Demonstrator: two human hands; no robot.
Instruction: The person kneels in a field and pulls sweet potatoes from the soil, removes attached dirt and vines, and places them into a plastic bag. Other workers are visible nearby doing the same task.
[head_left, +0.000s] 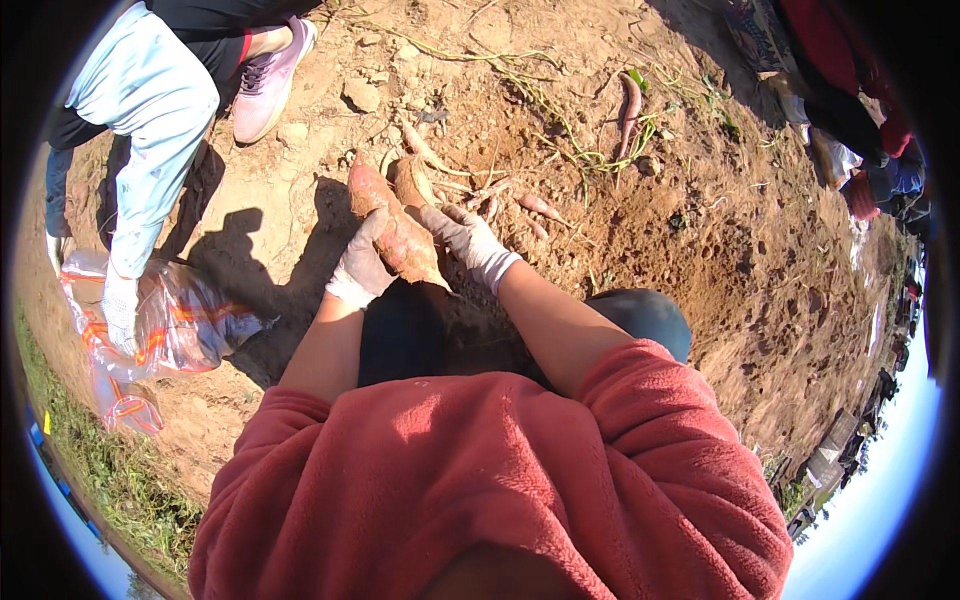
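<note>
My left hand (361, 266), in a soiled whitish glove, grips a large reddish sweet potato (397, 232) caked with soil. It is held at a slant, its pointed lower end towards my knees. My right hand (469, 244), gloved the same way, has its fingers at the right side of that tuber. Those fingers also reach the lower end of a second, soil-covered sweet potato (412, 180). Whether they are closed on either tuber cannot be told. Thin roots (431, 150) and a small sweet potato (541, 206) lie just beyond my right hand.
A long thin sweet potato (630, 112) lies by a green vine (559, 124) farther out. At left, another person's gloved hand (120, 307) holds a clear plastic bag with orange stripes (187, 322); a pink shoe (271, 86) stands nearby. Clods (362, 95) dot the soil. More people (847, 97) are at right.
</note>
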